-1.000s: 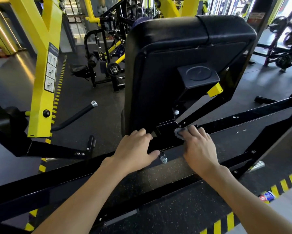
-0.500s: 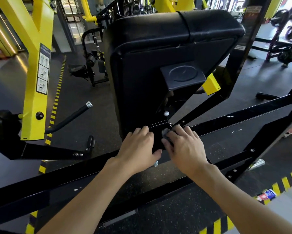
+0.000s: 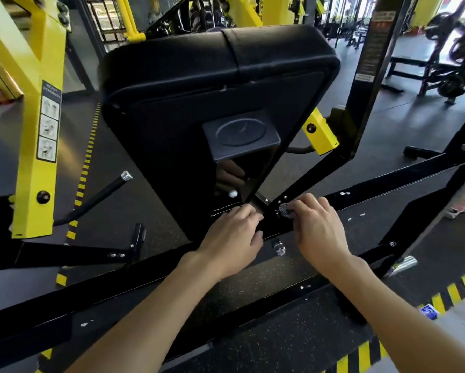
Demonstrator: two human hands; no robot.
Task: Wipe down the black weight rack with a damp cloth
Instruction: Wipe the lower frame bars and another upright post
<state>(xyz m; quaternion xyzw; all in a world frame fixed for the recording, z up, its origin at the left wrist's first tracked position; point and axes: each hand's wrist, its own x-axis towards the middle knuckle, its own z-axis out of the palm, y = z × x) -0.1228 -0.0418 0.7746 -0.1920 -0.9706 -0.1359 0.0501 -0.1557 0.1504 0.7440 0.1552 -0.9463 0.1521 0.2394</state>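
The black weight rack's frame (image 3: 382,184) runs as a long bar across the view, with a big black padded backrest (image 3: 212,84) standing over it. My right hand (image 3: 316,230) presses a small grey patterned cloth (image 3: 284,210) onto the bar's joint, its fingers curled over the cloth, most of which is hidden under them. My left hand (image 3: 232,238) rests on the bar just to the left, fingers curled over its far edge and thumb on the near side. A silver bolt (image 3: 278,246) sticks out of the bar between both hands.
A yellow machine upright (image 3: 37,125) with a sticker stands at the left, a chrome-tipped black handle (image 3: 102,193) beside it. A second black bar (image 3: 253,313) crosses under my forearms. Yellow-black floor tape (image 3: 452,292) marks the right. More gym machines (image 3: 446,74) stand far right.
The view shifted left and pulled back a little. My right hand slid the cloth right along the bar, away from my left hand, which stays on the bar.
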